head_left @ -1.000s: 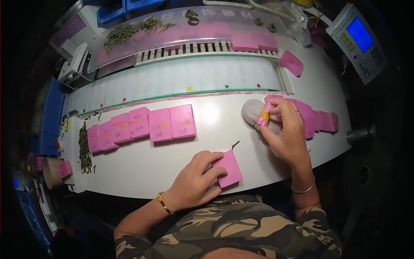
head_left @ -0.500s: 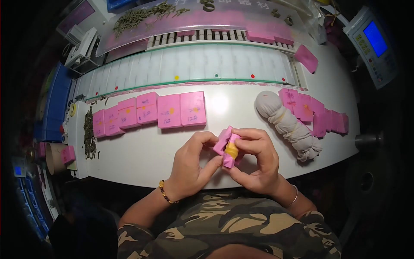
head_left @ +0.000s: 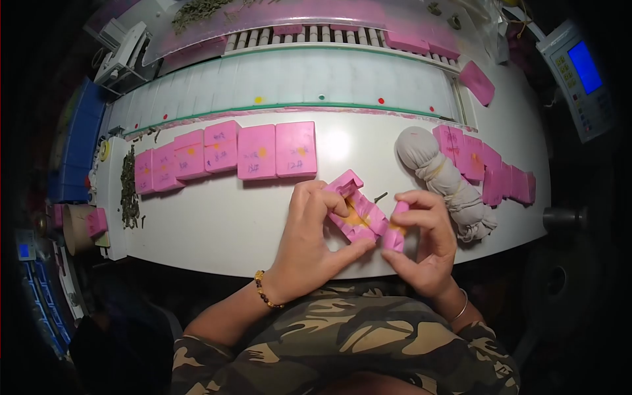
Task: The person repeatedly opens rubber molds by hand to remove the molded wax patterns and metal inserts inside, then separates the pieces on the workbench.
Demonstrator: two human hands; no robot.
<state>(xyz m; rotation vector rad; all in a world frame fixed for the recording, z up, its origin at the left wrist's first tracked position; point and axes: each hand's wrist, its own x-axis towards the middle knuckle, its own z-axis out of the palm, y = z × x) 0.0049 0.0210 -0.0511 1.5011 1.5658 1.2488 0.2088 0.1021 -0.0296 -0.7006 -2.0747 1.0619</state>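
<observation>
My left hand (head_left: pixel 315 234) grips a pink block with a hollowed, yellow-marked inner face (head_left: pixel 359 217), low over the white table near its front edge. Between the thumb and fingers of my right hand (head_left: pixel 426 240) is a smaller pink piece with yellow on it (head_left: pixel 395 230), close beside the block's right side. A small dark twig (head_left: pixel 380 197) shows just behind the two pieces. To the right lies a grey cloth bundle (head_left: pixel 447 184), bound along its length.
Pink blocks with handwriting (head_left: pixel 257 153) stand in a row at the left; more pink blocks (head_left: pixel 490 164) lie at the right. Behind runs a glass-topped strip (head_left: pixel 283 79) with coloured dots. A display unit (head_left: pixel 582 69) stands back right, a blue bin (head_left: pixel 76 141) at left.
My right hand has brought the small piece from beside the cloth bundle to the block. The block, earlier flat under my left hand, is now raised and turned, showing its hollow side.
</observation>
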